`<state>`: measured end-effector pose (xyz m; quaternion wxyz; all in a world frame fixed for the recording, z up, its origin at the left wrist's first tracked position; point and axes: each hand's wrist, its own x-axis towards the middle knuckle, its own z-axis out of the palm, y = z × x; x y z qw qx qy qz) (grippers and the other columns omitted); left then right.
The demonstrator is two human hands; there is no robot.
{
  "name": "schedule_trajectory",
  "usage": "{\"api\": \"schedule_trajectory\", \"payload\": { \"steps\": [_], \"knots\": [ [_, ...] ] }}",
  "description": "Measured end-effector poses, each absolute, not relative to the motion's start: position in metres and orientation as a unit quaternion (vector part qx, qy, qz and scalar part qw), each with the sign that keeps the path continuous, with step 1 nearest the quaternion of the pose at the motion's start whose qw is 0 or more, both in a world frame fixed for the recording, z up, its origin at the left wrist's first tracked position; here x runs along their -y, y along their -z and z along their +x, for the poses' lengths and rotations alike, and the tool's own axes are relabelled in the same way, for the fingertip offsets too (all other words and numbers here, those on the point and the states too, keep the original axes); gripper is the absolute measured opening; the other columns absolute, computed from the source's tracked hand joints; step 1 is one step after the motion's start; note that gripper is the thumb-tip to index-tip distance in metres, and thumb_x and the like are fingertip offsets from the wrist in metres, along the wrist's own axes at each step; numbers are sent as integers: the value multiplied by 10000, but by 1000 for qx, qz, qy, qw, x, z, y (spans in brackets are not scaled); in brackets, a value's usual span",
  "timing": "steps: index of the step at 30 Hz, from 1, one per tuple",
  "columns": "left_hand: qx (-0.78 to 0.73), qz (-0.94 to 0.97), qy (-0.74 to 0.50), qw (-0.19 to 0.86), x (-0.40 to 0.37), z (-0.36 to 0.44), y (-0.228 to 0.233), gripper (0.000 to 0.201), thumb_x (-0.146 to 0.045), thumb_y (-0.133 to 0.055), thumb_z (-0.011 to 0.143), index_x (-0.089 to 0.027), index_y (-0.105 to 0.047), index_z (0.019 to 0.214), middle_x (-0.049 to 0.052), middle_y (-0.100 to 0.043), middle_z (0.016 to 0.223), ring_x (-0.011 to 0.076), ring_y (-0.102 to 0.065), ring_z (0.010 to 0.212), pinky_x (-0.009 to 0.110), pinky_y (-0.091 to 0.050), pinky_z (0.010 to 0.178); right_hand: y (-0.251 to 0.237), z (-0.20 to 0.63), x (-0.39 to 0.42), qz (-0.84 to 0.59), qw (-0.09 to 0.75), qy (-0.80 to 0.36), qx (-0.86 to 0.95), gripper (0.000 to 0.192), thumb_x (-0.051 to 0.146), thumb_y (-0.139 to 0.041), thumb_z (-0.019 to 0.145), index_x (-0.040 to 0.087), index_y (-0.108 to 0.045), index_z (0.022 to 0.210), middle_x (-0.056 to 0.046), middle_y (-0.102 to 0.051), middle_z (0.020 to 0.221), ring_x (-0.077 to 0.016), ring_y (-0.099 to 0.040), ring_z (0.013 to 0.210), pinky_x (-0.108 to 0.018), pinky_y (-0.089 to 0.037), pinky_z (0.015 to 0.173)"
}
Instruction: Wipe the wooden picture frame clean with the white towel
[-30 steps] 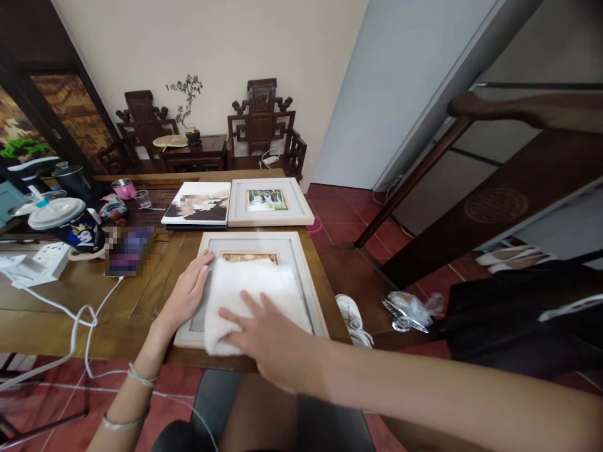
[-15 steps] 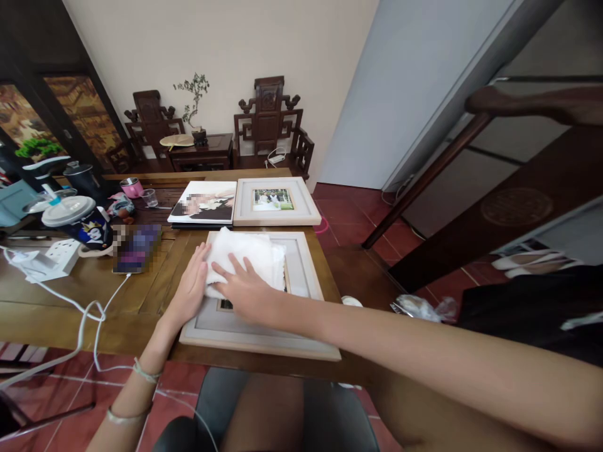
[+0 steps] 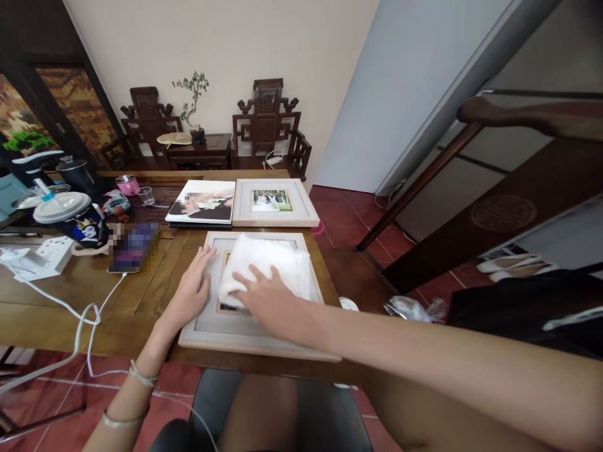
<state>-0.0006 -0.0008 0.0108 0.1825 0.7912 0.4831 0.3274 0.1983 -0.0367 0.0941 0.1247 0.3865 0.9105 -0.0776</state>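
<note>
At the worktop's (image 3: 141, 295) far edge a second framed photo (image 3: 273, 202) and a photo album (image 3: 201, 202) lie side by side, just beyond the picture frame (image 3: 257, 339) being handled; a phone (image 3: 133, 248) on a white cable, a lidded cup (image 3: 70, 220) and a power strip (image 3: 44, 258) sit toward the left edge, none in the way. The picture frame lies flat at the near right corner, long axis running near edge to far edge. The white cloth (image 3: 268, 263) covers its far half. The right hand (image 3: 268, 301) presses flat on the cloth, fingers spread, grip unclosed. The left hand (image 3: 191, 292) rests open-palmed on the frame's left border.
</note>
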Motion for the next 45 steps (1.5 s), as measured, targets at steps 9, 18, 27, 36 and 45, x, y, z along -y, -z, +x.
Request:
{"api": "schedule_trajectory", "payload": {
  "steps": [9, 18, 27, 36, 45],
  "knots": [
    [-490, 776, -359, 172, 0, 0, -12, 637, -173, -433, 866, -139, -273, 1482, 137, -352, 1529, 237, -322, 1419, 443, -230, 1184, -78, 214, -41, 379, 109, -48, -918, 562, 6, -503, 862, 264, -504, 1362, -23, -236, 1582, -373, -168, 1429, -696, -256, 1044],
    [-470, 802, -338, 146, -3, -1, -9, 497, -110, -375, 854, -134, -524, 1327, 129, -413, 1496, 250, -289, 1433, 483, -258, 1174, -96, 273, 18, 468, 174, -3, -866, 646, -140, -467, 669, 213, -679, 1167, -139, -523, 1393, -385, -528, 1180, -468, -546, 767],
    [-451, 827, -305, 138, -5, -1, -11, 549, -36, -352, 791, -171, -589, 1267, 93, -477, 1454, 227, -377, 1392, 481, -305, 1160, -110, 297, -1, 467, 24, -87, -879, 827, -167, -393, 654, 214, -500, 1380, -104, -317, 1544, -380, -315, 1378, -536, -399, 1024],
    [-461, 824, -296, 144, -7, -1, -8, 518, -50, -342, 811, -144, -596, 1252, 116, -502, 1429, 231, -370, 1397, 484, -297, 1163, -80, 258, 20, 443, 141, -26, -885, 713, -90, -583, 705, 191, -538, 1360, -199, -320, 1522, -497, -349, 1317, -618, -385, 991],
    [-463, 832, -270, 141, -11, -5, 3, 526, -100, -345, 858, -126, -501, 1360, 135, -442, 1474, 237, -297, 1431, 496, -257, 1180, -91, 217, 97, 380, 134, 183, -897, 602, 118, -718, 636, 258, -645, 1217, -159, -596, 1297, -400, -573, 1142, -540, -489, 923]
  ]
}}
